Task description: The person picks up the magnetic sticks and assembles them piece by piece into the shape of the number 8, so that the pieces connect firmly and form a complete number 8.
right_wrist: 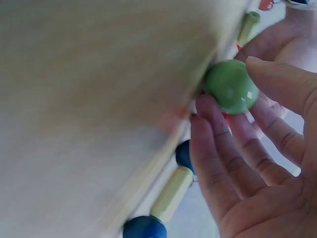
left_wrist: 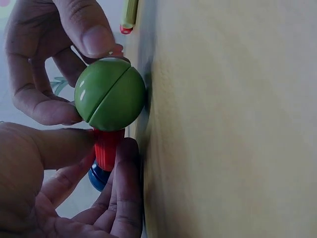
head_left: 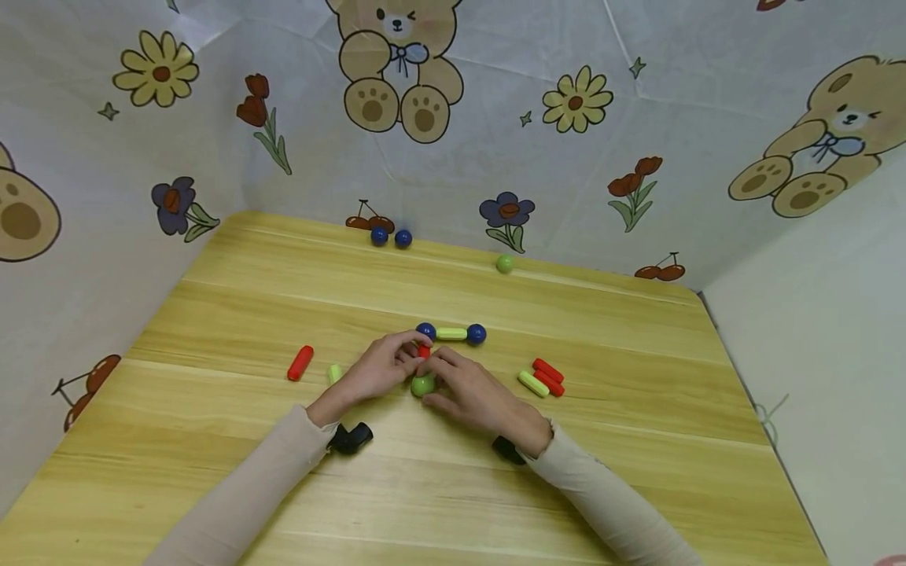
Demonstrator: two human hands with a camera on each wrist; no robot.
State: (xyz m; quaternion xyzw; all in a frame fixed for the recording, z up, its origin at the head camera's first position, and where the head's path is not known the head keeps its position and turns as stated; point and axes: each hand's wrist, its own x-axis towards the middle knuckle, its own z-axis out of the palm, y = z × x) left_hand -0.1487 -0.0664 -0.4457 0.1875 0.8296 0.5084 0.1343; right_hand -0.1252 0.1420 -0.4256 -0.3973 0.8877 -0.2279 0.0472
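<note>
My left hand [head_left: 375,368] pinches a red rod [left_wrist: 106,151] between thumb and fingers. One end of that rod meets a green ball [head_left: 422,386], which my right hand [head_left: 476,393] holds with its thumb and fingers. At the rod's far end is a blue ball [head_left: 425,331]. From this ball a pale green rod [head_left: 451,334] runs right to a second blue ball [head_left: 476,334], lying on the table. Fingers of both hands hide part of the red rod in the head view.
A red rod [head_left: 300,363] and a pale green rod [head_left: 335,373] lie left on the wooden table [head_left: 425,503]. Two red rods and a pale green one [head_left: 534,384] lie right. Two blue balls [head_left: 379,236] and a green ball [head_left: 504,263] sit along the back edge, by a printed cloth.
</note>
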